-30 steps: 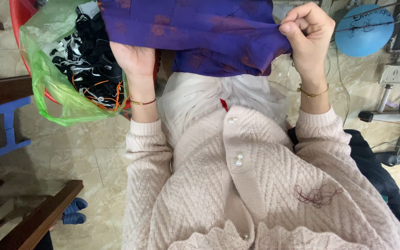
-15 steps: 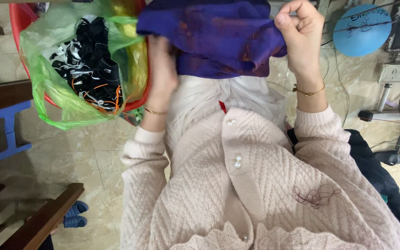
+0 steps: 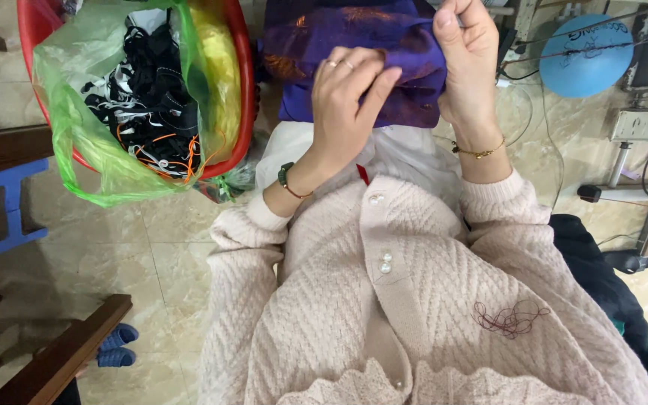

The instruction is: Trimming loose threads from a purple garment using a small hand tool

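A purple cloth (image 3: 324,52) with orange sheen is bunched up above my lap. My left hand (image 3: 346,101) lies over its middle, fingers curled and pinching a fold. My right hand (image 3: 470,56) grips the cloth's right edge between thumb and fingers, close to the left hand. Both wrists wear thin bracelets. I wear a cream knitted cardigan (image 3: 414,300) with a tangle of dark red thread (image 3: 511,319) stuck to it.
A red tub (image 3: 243,97) at the upper left holds a green plastic bag (image 3: 99,157) of black trims and yellow fabric. Wooden furniture (image 3: 54,360) and a blue frame (image 3: 9,217) stand left. A blue disc (image 3: 583,52), cables and metal legs are at right.
The cloth has been gathered from spread out into a bunch. My left hand moved right and up onto its middle, and the two hands came close together.
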